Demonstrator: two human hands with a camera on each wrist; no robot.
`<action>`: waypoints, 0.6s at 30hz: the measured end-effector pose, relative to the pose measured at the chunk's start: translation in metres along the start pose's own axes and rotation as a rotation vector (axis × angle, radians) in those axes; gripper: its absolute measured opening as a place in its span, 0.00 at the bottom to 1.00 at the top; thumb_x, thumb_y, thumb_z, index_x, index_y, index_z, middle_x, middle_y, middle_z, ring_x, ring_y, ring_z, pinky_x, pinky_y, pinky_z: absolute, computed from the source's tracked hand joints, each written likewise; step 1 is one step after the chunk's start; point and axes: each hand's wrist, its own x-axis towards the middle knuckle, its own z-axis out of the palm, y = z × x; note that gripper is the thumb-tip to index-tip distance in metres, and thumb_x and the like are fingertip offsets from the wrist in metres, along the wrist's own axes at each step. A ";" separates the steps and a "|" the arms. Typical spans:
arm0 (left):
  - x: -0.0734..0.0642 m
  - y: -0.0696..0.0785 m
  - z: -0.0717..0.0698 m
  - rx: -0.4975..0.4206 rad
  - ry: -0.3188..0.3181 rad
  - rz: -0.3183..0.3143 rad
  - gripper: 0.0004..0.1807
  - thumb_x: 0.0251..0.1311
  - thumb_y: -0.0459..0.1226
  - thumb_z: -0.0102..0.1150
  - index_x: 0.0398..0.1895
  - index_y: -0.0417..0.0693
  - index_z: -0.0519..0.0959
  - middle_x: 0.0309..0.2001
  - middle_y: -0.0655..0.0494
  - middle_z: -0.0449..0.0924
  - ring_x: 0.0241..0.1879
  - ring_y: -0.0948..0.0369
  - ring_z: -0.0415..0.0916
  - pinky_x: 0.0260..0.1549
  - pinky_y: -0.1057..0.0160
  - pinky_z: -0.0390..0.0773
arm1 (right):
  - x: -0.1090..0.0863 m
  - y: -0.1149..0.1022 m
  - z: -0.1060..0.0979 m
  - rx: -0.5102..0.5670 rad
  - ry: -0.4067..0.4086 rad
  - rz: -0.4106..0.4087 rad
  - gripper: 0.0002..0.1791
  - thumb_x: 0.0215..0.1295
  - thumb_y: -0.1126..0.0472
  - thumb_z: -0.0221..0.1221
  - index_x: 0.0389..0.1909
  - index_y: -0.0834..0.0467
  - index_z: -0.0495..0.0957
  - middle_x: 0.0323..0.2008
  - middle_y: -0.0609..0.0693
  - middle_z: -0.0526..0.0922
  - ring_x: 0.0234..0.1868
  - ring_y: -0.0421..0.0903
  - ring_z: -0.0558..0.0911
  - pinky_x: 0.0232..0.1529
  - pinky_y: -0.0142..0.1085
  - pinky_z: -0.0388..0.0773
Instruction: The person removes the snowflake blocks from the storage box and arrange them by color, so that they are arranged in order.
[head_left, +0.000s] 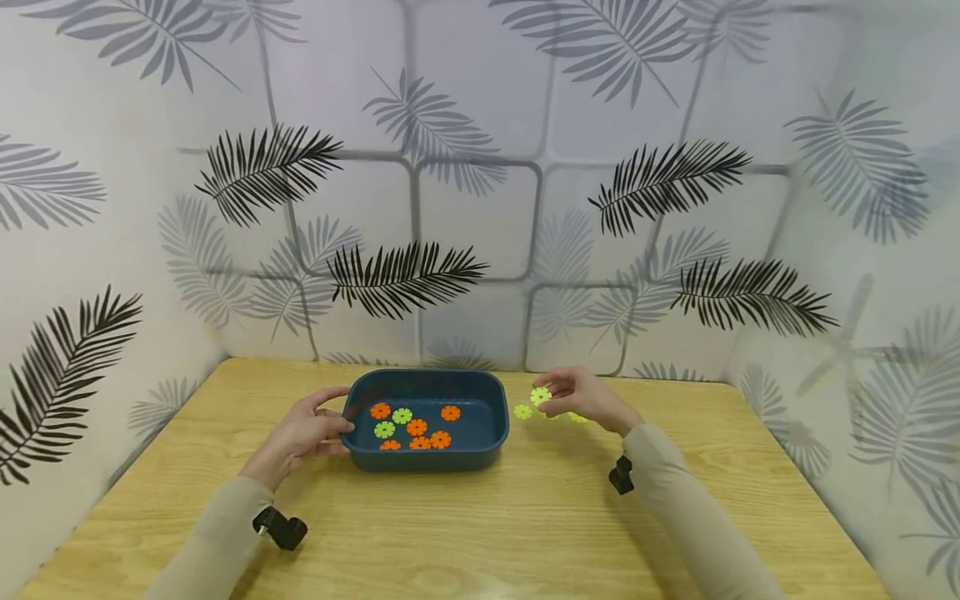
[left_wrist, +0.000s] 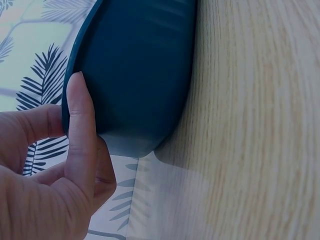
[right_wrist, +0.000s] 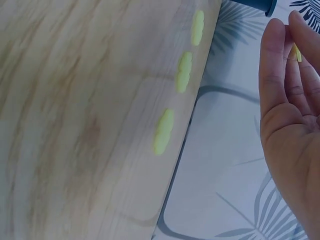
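Observation:
A dark blue rectangular basin (head_left: pixel 429 461) stands on the table, with several orange notched discs (head_left: pixel 451 412) and a couple of green ones (head_left: pixel 402 415) lying inside. My left hand (head_left: pixel 306 432) grips its left end; in the left wrist view, fingers lie on both sides of the basin's rim (left_wrist: pixel 73 54). To the right of the basin, my right hand (head_left: pixel 588 400) pinches a yellow flower-shaped disc (head_left: pixel 541 396) between thumb and fingers, raised above the tabletop. Below that hand lie 3 more yellow discs (right_wrist: pixel 183 72) in a row, partly covered by it in the head view.
The light wooden table (head_left: pixel 480 533) meets a wall with a leaf pattern (head_left: pixel 480 217) just behind the basin. More patterned wall rises at the left and right. Each sleeved wrist carries a small black camera mount (head_left: pixel 281 528).

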 end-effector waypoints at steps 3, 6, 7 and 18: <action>0.000 0.001 -0.001 0.012 -0.009 0.002 0.40 0.62 0.27 0.56 0.76 0.48 0.54 0.49 0.36 0.74 0.35 0.54 0.83 0.31 0.60 0.87 | -0.002 0.005 -0.003 0.010 0.010 0.012 0.25 0.59 0.65 0.68 0.58 0.66 0.75 0.41 0.58 0.81 0.39 0.46 0.83 0.48 0.48 0.84; 0.001 0.001 0.001 0.011 -0.008 -0.006 0.39 0.62 0.26 0.56 0.76 0.48 0.55 0.48 0.38 0.74 0.34 0.54 0.83 0.31 0.61 0.87 | -0.007 0.012 -0.008 0.021 0.012 0.028 0.26 0.60 0.65 0.67 0.59 0.68 0.74 0.39 0.55 0.80 0.39 0.46 0.82 0.49 0.49 0.84; 0.002 0.001 0.002 0.015 -0.015 -0.001 0.39 0.63 0.26 0.56 0.76 0.47 0.54 0.48 0.38 0.74 0.34 0.54 0.83 0.31 0.60 0.87 | -0.008 0.014 -0.010 0.023 0.012 0.034 0.27 0.60 0.65 0.67 0.59 0.69 0.74 0.39 0.54 0.79 0.39 0.46 0.81 0.49 0.49 0.84; 0.001 0.001 0.001 0.005 0.005 0.002 0.39 0.63 0.27 0.56 0.76 0.48 0.54 0.49 0.37 0.75 0.33 0.55 0.83 0.33 0.58 0.87 | -0.015 0.029 -0.027 0.024 0.034 0.066 0.31 0.59 0.64 0.68 0.62 0.70 0.71 0.46 0.60 0.78 0.43 0.47 0.79 0.49 0.46 0.84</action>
